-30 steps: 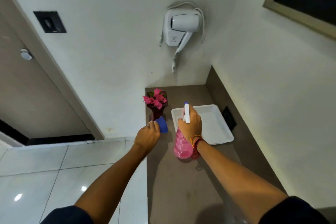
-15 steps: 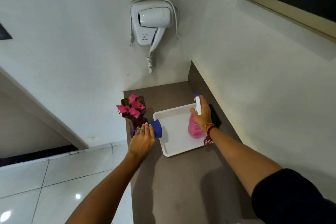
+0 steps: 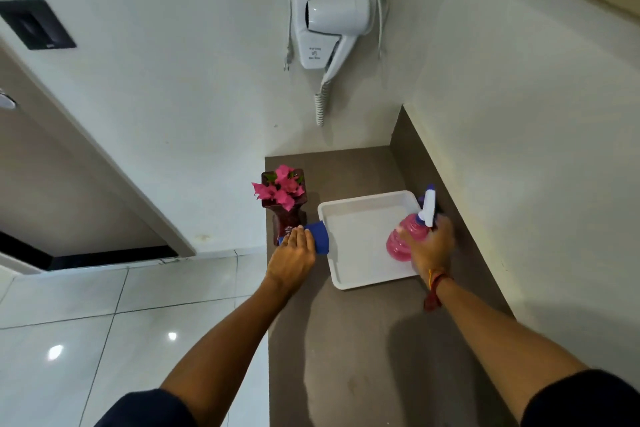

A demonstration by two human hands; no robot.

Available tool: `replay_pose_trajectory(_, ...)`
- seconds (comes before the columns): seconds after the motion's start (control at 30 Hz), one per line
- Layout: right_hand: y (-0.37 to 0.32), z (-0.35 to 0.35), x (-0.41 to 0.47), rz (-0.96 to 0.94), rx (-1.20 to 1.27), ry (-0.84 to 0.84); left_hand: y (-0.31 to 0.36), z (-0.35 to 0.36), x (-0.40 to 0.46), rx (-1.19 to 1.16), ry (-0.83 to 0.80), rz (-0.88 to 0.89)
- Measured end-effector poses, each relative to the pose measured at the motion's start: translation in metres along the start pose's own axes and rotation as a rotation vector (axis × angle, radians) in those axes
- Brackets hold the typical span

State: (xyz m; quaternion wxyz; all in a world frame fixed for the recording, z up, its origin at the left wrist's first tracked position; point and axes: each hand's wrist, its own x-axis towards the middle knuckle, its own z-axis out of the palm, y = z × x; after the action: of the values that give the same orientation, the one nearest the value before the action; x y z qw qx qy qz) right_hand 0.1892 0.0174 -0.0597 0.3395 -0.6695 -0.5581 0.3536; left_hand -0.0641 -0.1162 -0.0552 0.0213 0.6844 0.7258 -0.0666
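Note:
My right hand (image 3: 429, 246) grips a pink spray bottle (image 3: 405, 237) with a white and blue trigger head, tilted over the right side of a white tray (image 3: 356, 215). The tray lies on a brown counter (image 3: 346, 340). My left hand (image 3: 292, 258) rests on a blue cloth (image 3: 318, 236) at the tray's left edge, fingers laid over it. Just beyond the cloth stands a dark red vase (image 3: 287, 218) with pink flowers.
A white hair dryer (image 3: 332, 21) hangs on the wall above the counter's far end. The counter's right side meets a brown backsplash (image 3: 433, 170) and wall. Glossy white floor tiles (image 3: 104, 322) and a door frame lie to the left.
My right hand carried the spray bottle from the counter's middle to the tray's right side and tilted it. My left hand stayed on the blue cloth by the vase.

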Motion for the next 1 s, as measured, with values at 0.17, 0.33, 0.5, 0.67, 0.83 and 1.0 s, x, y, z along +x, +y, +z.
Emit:
replay_pose_trajectory(0.17, 0.012, 0.036, -0.064, -0.104, -0.213, -0.166, -0.01, -0.007, -0.008, -0.768, 0.139, -0.5)
replay_pose_trajectory(0.33, -0.075, 0.086, -0.041, -0.456, -0.316, -0.457, -0.026, 0.0, -0.012, -1.445, 0.197, -0.853)
replay_pose_trajectory(0.5, -0.159, 0.12, 0.0, -0.707, -0.559, -0.711, -0.029, -0.002, -0.012, -1.639, 0.032, -0.826)
replay_pose_trajectory(0.67, -0.188, 0.14, 0.024, -0.801, -0.864, -0.867, -0.027, 0.008, -0.007, -1.528, 0.086, -0.871)
replay_pose_trajectory(0.83, -0.194, 0.148, 0.026, -0.738, -0.857, -0.957, -0.038, 0.009, -0.002, -1.322, 0.268, -1.086)
replay_pose_trajectory(1.0, -0.191, 0.151, 0.024, -0.71, -0.781, -0.933, -0.02, -0.017, 0.033, -1.274, 0.342, -1.129)
